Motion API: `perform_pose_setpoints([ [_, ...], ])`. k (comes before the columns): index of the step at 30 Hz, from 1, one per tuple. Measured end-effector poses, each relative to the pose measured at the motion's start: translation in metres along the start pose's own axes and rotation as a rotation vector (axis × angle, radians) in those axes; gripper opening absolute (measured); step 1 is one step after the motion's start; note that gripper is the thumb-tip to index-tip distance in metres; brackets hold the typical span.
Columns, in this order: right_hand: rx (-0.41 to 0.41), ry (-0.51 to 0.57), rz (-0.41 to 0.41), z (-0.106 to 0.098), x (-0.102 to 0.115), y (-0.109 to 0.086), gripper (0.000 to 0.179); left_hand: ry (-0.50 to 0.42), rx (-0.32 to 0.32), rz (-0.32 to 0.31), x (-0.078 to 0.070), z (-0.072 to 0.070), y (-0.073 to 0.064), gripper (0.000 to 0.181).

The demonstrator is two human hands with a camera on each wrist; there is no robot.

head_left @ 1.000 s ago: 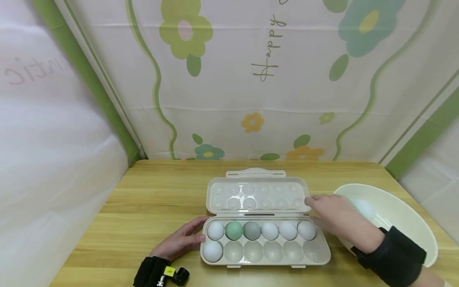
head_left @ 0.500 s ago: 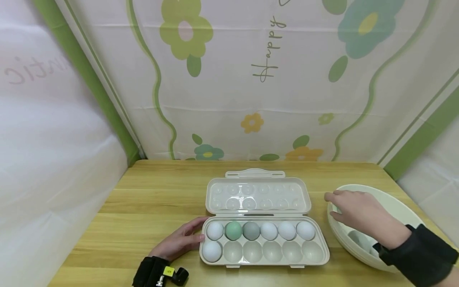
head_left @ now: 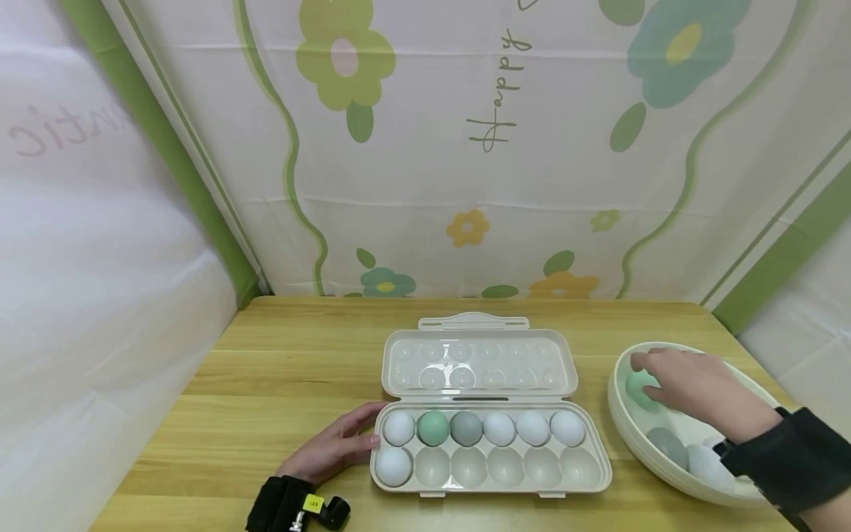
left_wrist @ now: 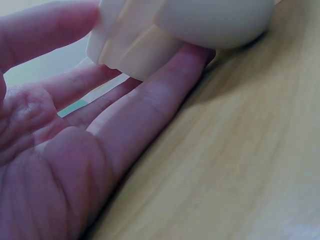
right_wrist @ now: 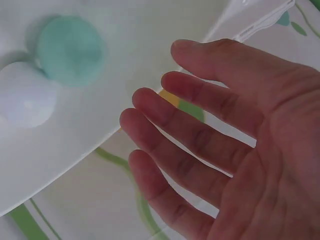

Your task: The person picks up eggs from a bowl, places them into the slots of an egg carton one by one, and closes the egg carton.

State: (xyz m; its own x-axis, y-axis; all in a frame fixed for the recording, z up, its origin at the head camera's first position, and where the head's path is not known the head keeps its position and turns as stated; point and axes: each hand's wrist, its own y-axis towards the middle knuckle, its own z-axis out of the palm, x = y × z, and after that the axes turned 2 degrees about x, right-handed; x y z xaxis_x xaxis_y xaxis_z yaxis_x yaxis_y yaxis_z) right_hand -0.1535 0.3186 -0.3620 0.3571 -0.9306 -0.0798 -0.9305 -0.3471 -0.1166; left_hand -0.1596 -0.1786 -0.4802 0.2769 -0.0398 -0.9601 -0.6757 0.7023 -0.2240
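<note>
A cream plastic egg box [head_left: 492,484] lies on the table with its lid [head_left: 479,358] folded back. White, green and grey eggs fill its back row; a single white egg [head_left: 394,466] occupies the front row's left cup. My left hand [head_left: 340,443] holds the box's left end, thumb at the rim and fingers [left_wrist: 145,107] along and under its side. Over the large pale bowl [head_left: 621,428], my right hand [head_left: 694,384] has its fingers spread and holds nothing. A green egg [head_left: 640,389] lies in the bowl close by the fingertips. Part of the bowl is hidden by the hand and wrist.
Also in the bowl are a grey egg [head_left: 668,446] and white eggs [head_left: 710,465] nearer the front. The wooden table [head_left: 286,362] ends at a flower-printed cloth wall [head_left: 425,177]. White cloth [head_left: 100,295] hangs at the left side.
My right hand has moved right, from beside the box's right end to above the bowl, and its fingers now point at the green egg. The bowl has shifted slightly left. My left hand stays put.
</note>
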Motion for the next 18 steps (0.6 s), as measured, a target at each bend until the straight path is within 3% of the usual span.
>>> perform_pose_setpoints([
  [7, 0.075, 0.056, 0.048, 0.012, -0.023, 0.001, 0.028, 0.003, -0.006, 0.002, 0.000, 0.000, 0.000, 0.049],
  [18, 0.098, 0.112, 0.084, 0.031, -0.045, 0.002, 0.031, -0.007, 0.003, 0.010, 0.001, 0.000, 0.000, 0.048],
])
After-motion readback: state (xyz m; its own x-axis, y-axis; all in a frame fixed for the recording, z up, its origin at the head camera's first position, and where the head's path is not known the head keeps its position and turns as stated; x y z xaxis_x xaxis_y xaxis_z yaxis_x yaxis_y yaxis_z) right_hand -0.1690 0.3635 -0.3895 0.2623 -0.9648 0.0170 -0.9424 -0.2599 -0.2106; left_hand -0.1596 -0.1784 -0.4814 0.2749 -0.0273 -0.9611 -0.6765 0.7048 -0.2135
